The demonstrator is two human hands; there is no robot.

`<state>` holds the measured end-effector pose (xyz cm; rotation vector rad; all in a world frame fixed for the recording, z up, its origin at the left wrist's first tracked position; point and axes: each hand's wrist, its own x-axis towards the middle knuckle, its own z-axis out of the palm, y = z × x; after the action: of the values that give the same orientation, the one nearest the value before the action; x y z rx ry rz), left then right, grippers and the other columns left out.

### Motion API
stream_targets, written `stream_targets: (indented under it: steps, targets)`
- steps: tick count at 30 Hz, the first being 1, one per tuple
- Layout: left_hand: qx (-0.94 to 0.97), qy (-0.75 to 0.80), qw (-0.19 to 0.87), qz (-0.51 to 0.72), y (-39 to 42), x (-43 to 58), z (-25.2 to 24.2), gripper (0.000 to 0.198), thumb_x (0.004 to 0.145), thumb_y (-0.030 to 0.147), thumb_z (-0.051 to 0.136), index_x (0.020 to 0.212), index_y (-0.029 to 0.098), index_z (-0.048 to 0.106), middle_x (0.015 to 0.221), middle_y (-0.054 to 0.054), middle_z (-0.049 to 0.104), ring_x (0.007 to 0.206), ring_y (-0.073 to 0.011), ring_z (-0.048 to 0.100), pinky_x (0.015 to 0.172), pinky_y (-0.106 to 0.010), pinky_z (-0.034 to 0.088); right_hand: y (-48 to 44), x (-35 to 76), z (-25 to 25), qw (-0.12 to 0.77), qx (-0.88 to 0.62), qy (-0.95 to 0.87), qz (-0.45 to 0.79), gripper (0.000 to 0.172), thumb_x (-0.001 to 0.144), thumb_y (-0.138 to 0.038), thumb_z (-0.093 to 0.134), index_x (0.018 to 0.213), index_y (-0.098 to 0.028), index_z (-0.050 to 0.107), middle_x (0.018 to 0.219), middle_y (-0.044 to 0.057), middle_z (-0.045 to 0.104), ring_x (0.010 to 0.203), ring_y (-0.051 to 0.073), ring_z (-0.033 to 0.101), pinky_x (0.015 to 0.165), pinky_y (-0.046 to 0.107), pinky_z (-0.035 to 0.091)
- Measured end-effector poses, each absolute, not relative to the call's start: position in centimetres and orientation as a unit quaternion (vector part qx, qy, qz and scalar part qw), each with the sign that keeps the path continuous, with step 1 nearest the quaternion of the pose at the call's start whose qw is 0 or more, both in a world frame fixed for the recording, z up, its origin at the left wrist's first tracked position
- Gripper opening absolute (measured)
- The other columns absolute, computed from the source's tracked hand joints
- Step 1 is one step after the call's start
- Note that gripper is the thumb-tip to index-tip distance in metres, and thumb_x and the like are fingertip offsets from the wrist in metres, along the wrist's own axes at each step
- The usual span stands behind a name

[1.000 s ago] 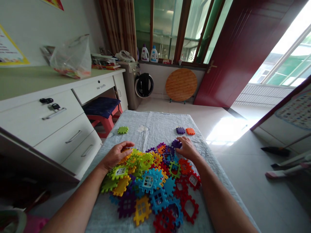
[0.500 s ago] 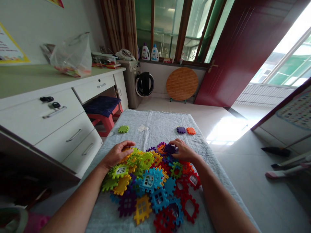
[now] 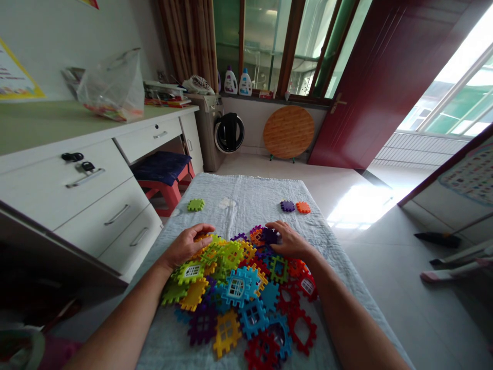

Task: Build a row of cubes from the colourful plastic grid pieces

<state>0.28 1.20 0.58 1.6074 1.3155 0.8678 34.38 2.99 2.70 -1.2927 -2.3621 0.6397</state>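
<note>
Purple tile (image 3: pixel 271 236) sits over the back of the pile (image 3: pixel 235 289), just left of the right hand (image 3: pixel 290 240) pinching it. Left hand (image 3: pixel 188 244) is at the pile's left end, can't tell if gripping.

I see the bare left forearm (image 3: pixel 129 308) slanted across the left edge of the tabletop (image 3: pixel 252 195), the bare right forearm (image 3: pixel 348 300) inside its right edge, left hand (image 3: pixel 187 245) loosely cupped, right hand (image 3: pixel 291 240) pinching with bent fingers.
</note>
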Motion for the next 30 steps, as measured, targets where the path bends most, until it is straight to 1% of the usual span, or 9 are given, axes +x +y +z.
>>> stream_targets:
  steps: [4,6,10,13,18,22,26,30]
  targets:
    - [0.648,0.526,0.431,0.342,1.2,0.2,0.5,0.043,0.077,0.044,0.064,0.110,0.017,0.061,0.111,-0.009,0.066,0.103,-0.0249,0.062,0.091,-0.036,0.049,3.0,34.1,2.5,0.193,-0.473,-0.832,0.217,0.050,0.070,-0.020,0.063,0.119,-0.016,0.053,0.108,0.010,0.058,0.100,0.023,0.053,0.093,0.041,0.042]
    - [0.649,0.523,0.433,0.343,1.2,0.1,0.4,0.043,0.077,0.044,0.064,0.110,0.017,0.061,0.111,-0.009,0.066,0.104,-0.0250,0.061,0.092,-0.037,0.048,3.0,33.9,2.4,0.196,-0.474,-0.832,0.211,0.049,0.070,-0.019,0.062,0.118,-0.015,0.053,0.108,0.010,0.058,0.100,0.023,0.054,0.093,0.040,0.042]
    - [0.650,0.523,0.432,0.342,1.3,0.1,0.3,0.043,0.077,0.044,0.064,0.110,0.017,0.061,0.111,-0.009,0.066,0.105,-0.0251,0.061,0.093,-0.037,0.048,3.1,34.0,2.2,0.220,-0.475,-0.832,0.186,0.055,0.064,-0.015,0.060,0.119,-0.016,0.052,0.106,0.009,0.060,0.100,0.023,0.053,0.092,0.038,0.041]
    - [0.655,0.526,0.426,0.337,1.3,0.2,0.4,0.043,0.077,0.045,0.063,0.110,0.017,0.061,0.110,-0.009,0.066,0.104,-0.0252,0.061,0.093,-0.038,0.048,3.5,34.6,2.0,0.234,-0.497,-0.822,0.147,0.059,0.063,-0.015,0.060,0.121,-0.015,0.051,0.105,0.009,0.059,0.099,0.024,0.052,0.092,0.038,0.040]
    - [0.657,0.526,0.421,0.338,1.2,0.2,0.4,0.042,0.077,0.044,0.064,0.109,0.018,0.062,0.109,-0.008,0.067,0.102,-0.0244,0.062,0.092,-0.036,0.049,4.0,35.9,1.3,0.194,-0.539,-0.810,0.128,0.064,0.064,-0.019,0.060,0.127,-0.016,0.047,0.112,0.010,0.057,0.104,0.027,0.048,0.091,0.041,0.037]
    - [0.659,0.523,0.417,0.345,1.3,0.2,0.4,0.040,0.075,0.043,0.065,0.107,0.018,0.064,0.107,-0.007,0.068,0.100,-0.0235,0.064,0.090,-0.034,0.049,4.1,36.1,1.0,0.189,-0.542,-0.808,0.136,0.065,0.066,-0.024,0.062,0.129,-0.017,0.045,0.114,0.010,0.057,0.104,0.027,0.047,0.090,0.041,0.037]
    - [0.658,0.523,0.412,0.351,1.3,0.3,0.6,0.040,0.074,0.042,0.067,0.105,0.018,0.065,0.106,-0.007,0.069,0.098,-0.0233,0.064,0.089,-0.034,0.050,4.2,36.0,0.9,0.181,-0.542,-0.809,0.134,0.065,0.065,-0.021,0.061,0.129,-0.016,0.046,0.110,0.009,0.058,0.102,0.026,0.048,0.091,0.040,0.036]
    - [0.657,0.528,0.415,0.341,1.3,0.4,0.8,0.042,0.074,0.044,0.065,0.107,0.018,0.064,0.108,-0.008,0.068,0.100,-0.0243,0.064,0.090,-0.035,0.050,4.2,35.8,1.0,0.183,-0.544,-0.807,0.135,0.067,0.064,-0.021,0.061,0.129,-0.014,0.046,0.109,0.010,0.059,0.101,0.026,0.049,0.091,0.040,0.037]
